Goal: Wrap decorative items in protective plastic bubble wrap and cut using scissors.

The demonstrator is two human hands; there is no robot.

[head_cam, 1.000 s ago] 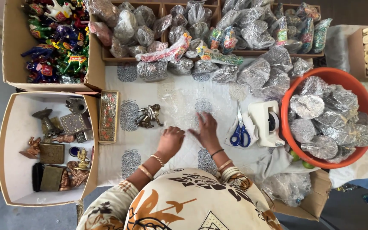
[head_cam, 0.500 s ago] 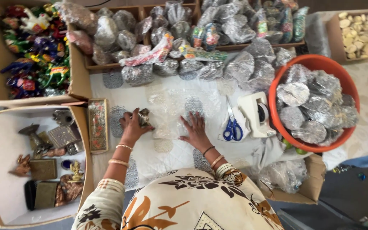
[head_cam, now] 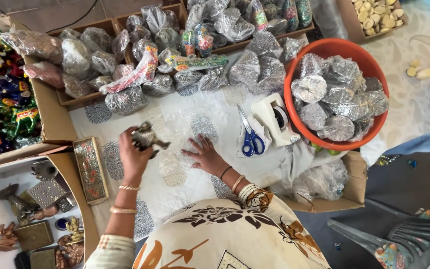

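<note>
I see blue-handled scissors [head_cam: 251, 137] beside white tape dispenser [head_cam: 273, 118], near cloth's right edge. Orange tub [head_cam: 337, 49] of wrapped bundles at right edge. Wooden tray [head_cam: 108, 24] of wrapped pieces along far edge. Painted narrow box [head_cam: 91, 170] at left edge. Cardboard box [head_cam: 54, 115] with coloured figurines, far-left corner.

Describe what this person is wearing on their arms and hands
Both hands are bare, without gloves. The left hand has two gold-coloured bangles on its forearm, one near the wrist and one further up. The right hand has a thin dark band, a gold-coloured bangle and a stack of pale bangles. The sleeves are cream with an orange and dark floral print.
</note>
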